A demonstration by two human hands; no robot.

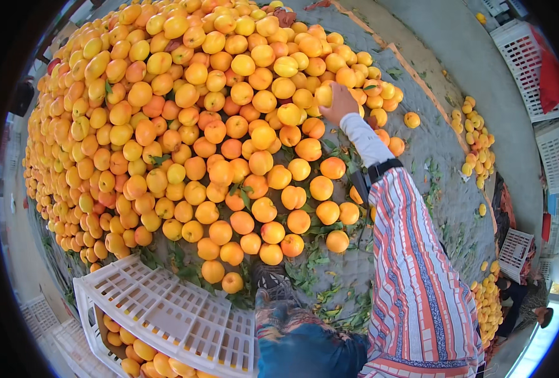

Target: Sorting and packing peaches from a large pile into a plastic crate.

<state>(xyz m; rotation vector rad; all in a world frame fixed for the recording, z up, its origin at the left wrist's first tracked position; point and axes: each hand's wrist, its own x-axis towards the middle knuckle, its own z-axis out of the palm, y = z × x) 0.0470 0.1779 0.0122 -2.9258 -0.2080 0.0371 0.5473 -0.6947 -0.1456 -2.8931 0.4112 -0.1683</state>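
My right hand (340, 104) reaches out to the right side of a large heap of yellow-orange peaches (185, 145). Its fingers are closed round a yellow peach (323, 96), with other peaches close about it. The forearm has a striped sleeve (418, 277), a pale cuff and a dark wristband (380, 170). A white slatted plastic crate (178, 309) stands at the lower left near my legs, with peaches (144, 349) inside it. My left hand does not show.
Grey sheeting (418, 208) strewn with green leaves lies under the heap. Smaller piles of peaches (478, 142) lie along the right. White crates (526, 66) line the far right edge, where another person (531, 309) is near the lower corner. More crates (40, 315) stand at the left.
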